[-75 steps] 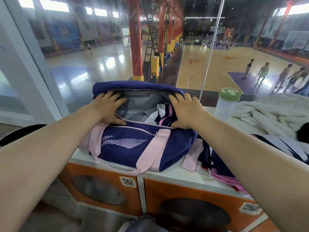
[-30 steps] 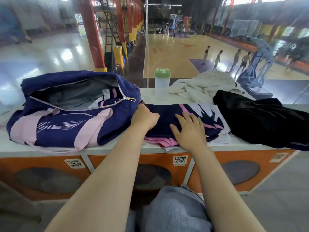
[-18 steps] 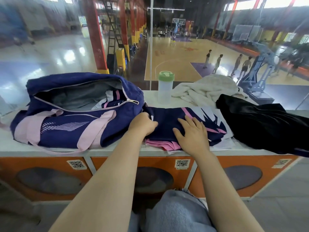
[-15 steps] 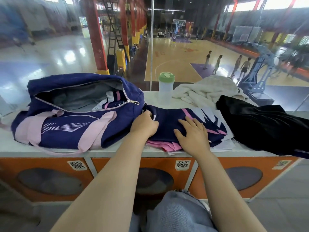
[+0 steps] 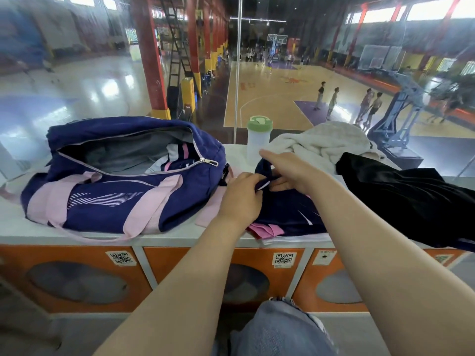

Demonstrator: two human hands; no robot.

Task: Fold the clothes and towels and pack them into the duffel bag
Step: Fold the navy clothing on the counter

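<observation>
Folding the navy jersey beside the open bag

The duffel bag (image 5: 123, 176) sits unzipped at the left of the table (image 5: 15, 227), one garment already inside. Just right of it, the left hand (image 5: 241, 199) and right hand (image 5: 290, 173), flat on the navy jersey (image 5: 290, 214) a moment ago, now pinch its far edge, lifting it to fold. White towel (image 5: 321, 142) and black garment (image 5: 411, 199) wait at right.

Green-lidded bottle (image 5: 258, 140) behind clothes
</observation>
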